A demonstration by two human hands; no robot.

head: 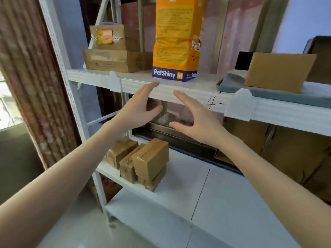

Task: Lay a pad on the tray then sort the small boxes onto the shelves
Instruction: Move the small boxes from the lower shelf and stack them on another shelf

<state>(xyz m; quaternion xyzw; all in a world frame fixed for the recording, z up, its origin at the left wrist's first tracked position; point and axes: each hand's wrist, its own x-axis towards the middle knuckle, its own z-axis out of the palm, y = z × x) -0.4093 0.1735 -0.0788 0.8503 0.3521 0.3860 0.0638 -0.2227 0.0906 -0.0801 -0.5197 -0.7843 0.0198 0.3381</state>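
A tall orange PetShiny pad package [176, 40] stands upright on the upper white shelf [100, 78]. Just below and in front of it, my left hand [138, 109] and my right hand [194, 119] are raised with fingers spread, palms facing each other, holding nothing. To the right on the same shelf lies a grey-green tray [279, 96] with a grey pad [234, 78] and a brown cardboard box [279, 71] on it. Three small taped cardboard boxes [141, 160] stand together on the lower shelf [179, 190], beneath my left forearm.
Flat cardboard boxes [116, 59] are stacked at the upper shelf's left end. Large cartons [290, 153] fill the lower shelf's right side. A perforated white upright [59, 56] and a curtain [25, 72] stand on the left. "4-" is written on the shelf edge [214, 103].
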